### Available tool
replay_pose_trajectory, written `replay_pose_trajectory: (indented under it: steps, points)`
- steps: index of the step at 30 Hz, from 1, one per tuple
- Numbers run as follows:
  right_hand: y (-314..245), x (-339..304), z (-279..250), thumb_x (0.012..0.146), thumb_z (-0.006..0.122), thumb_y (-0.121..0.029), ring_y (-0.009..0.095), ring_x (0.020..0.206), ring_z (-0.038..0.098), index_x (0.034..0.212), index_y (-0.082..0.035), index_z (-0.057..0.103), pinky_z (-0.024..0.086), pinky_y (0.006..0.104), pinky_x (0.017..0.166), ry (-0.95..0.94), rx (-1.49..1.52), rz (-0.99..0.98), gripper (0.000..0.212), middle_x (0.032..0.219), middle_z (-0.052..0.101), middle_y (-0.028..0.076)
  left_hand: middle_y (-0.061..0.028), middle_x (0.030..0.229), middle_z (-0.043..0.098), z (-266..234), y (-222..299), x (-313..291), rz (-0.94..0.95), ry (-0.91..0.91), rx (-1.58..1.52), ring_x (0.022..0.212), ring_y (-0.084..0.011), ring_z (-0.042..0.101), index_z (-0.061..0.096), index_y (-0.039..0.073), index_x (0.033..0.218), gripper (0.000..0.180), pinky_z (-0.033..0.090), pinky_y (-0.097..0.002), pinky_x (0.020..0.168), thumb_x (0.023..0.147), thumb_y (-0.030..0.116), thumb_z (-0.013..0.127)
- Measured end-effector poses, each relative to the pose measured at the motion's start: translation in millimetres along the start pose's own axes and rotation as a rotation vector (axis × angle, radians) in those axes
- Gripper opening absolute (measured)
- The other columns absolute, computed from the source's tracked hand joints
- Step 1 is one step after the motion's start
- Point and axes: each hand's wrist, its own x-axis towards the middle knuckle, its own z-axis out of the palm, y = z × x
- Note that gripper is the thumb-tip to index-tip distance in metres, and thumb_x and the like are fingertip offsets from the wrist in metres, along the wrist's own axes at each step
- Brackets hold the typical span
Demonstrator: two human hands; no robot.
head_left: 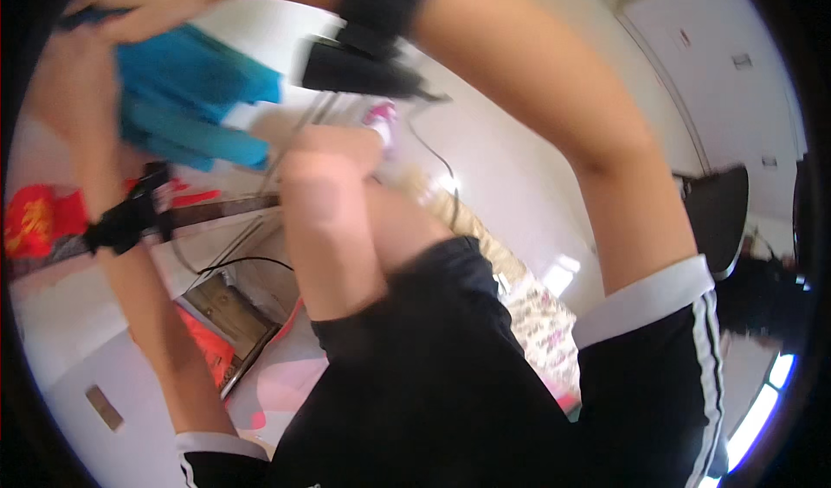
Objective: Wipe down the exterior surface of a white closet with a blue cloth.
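A teal-blue cloth [195, 81], seemingly a garment, hangs in folds at the upper left beside both hands. My left hand [74, 81] is at its left edge, closed, with the fingers blurred by motion. Above it, my right hand [160, 8] reaches over from the right and is closed near the cloth's upper edge. Between the two hands shows a small dark-blue piece [93, 16], perhaps part of the same cloth. Black straps circle both wrists, and a black device [355, 68] is fixed under the right one.
Red items with gold markings [33, 220] lie at the left. A wooden piece [227, 311] and cables are below them. My bare knee [320, 176] is in the middle, with a floral cloth [545, 324] beside my shorts. A black chair [718, 215] stands at the right.
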Motion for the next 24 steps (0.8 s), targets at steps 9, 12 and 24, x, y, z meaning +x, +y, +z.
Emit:
replay_pose_trajectory:
  steps: [9,12,24]
  points:
    - [9,15,24,0.075,0.050,-0.006,0.036,0.113,0.048,0.132,0.001,0.031,0.040,0.0372,0.094,0.045,0.037,-0.042,0.060,0.125,0.047,0.022,-0.0270,0.139,0.029,-8,24,-3,-0.337,0.647,-0.667,0.132,-0.0407,0.023,0.029,-0.009,0.132,0.069,0.018,-0.0505,0.108,0.073,0.017,0.051]
    - [14,9,33,0.073,0.054,-0.004,0.037,0.113,0.047,0.132,0.001,0.030,0.039,0.0373,0.095,0.082,0.046,-0.019,0.064,0.126,0.045,0.022,-0.0237,0.138,0.034,-5,26,-6,-0.285,0.587,-0.697,0.132,-0.0369,0.026,0.033,-0.008,0.131,0.063,0.022,-0.0480,0.107,0.074,0.013,0.051]
    - [42,-27,42,0.076,0.050,0.003,0.031,0.095,0.051,0.123,-0.004,0.047,0.044,0.0369,0.083,-0.171,-0.303,0.064,0.047,0.099,0.056,0.013,-0.0168,0.130,0.046,26,38,-61,-0.159,0.351,-0.488,0.129,-0.0281,0.034,0.051,0.000,0.116,0.052,0.027,-0.0422,0.105,0.081,0.037,0.060]
